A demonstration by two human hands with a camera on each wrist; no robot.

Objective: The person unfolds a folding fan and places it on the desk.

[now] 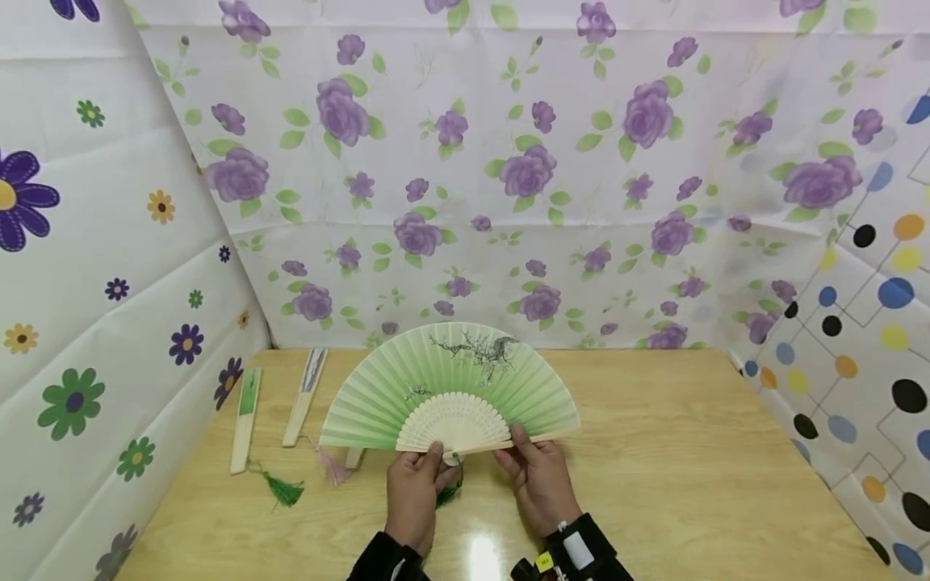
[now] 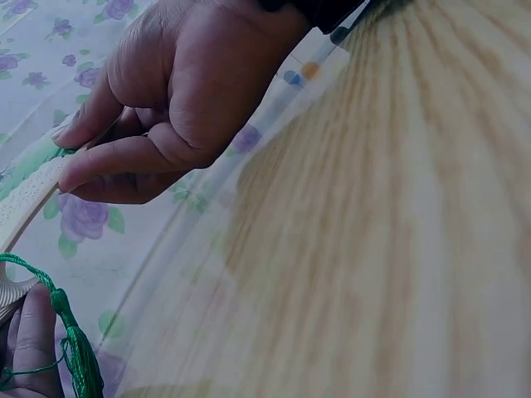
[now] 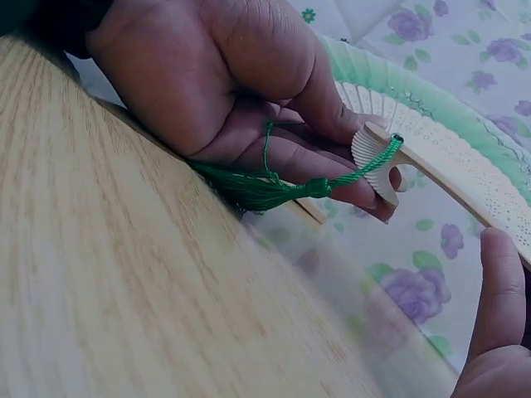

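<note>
Two folded bamboo fans (image 1: 245, 420) with tassels lie at the left of the wooden table (image 1: 690, 452). Centre, the left hand (image 1: 412, 492) pinches the pivot of the open green paper fan (image 1: 450, 386), held upright above the table; the right hand's fingers (image 1: 525, 452) curl round its outer rib, seemingly keeping it spread.

Open fan (image 1: 450, 379): pale green leaf, looks like matt cloth or paper, finely pleated; ribs of light, pierced wood or bamboo, smooth. Green tassel (image 3: 274, 189) at its pivot: twisted cord and loose thread, slightly shiny. Table (image 1: 690, 484): light wood-grain top, smooth and glossy, with a bright glare spot at the near edge. Two closed fans (image 1: 279, 407) near the left edge: pale wooden guards, matt. Backdrop (image 1: 508, 161): thin printed sheeting, creased, faint sheen.
</note>
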